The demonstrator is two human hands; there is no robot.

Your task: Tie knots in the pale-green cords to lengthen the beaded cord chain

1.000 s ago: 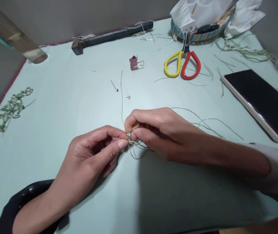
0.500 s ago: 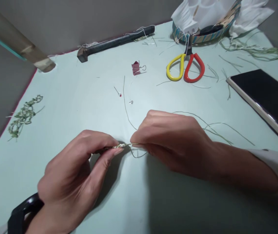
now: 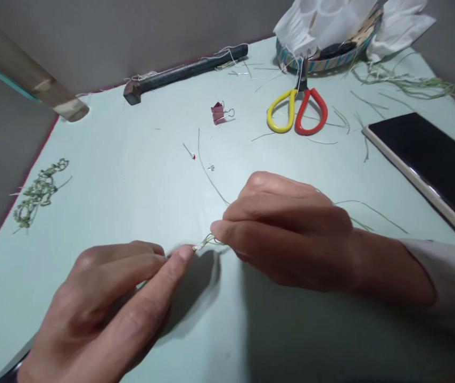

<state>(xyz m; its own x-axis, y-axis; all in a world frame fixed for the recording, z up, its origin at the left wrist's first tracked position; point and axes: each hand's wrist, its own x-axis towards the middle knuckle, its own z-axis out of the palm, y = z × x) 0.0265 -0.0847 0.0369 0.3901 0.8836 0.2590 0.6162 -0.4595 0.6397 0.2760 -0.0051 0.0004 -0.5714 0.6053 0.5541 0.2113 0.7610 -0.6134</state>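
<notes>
Between my two hands runs a short knotted green cord [image 3: 199, 246]. My left hand [image 3: 119, 303] pinches its knotted end under the thumb, and most of that part is hidden by the fingers. My right hand [image 3: 287, 229] is closed on the loose strands [image 3: 214, 239], which form a small loop by the fingertips. A thin strand [image 3: 210, 180] runs from behind my right hand up the table. More green strands [image 3: 361, 222] trail out on the hand's far side. A small clear bead [image 3: 211, 168] and a pin with a red tip [image 3: 189, 151] lie beyond my hands.
Scissors [image 3: 311, 126] with yellow and red handles lie by a basket [image 3: 319, 65]. A phone [image 3: 427, 165] is on the right, a maroon binder clip [image 3: 218, 114] mid-table. A dark metal bar [image 3: 187, 73] lies along the back edge. A knotted green piece [image 3: 41, 186] rests at left.
My left hand has turned and its thumb now lies over the cord. The strands between my hands have gone from nearly straight to a small loop. The view has shifted slightly.
</notes>
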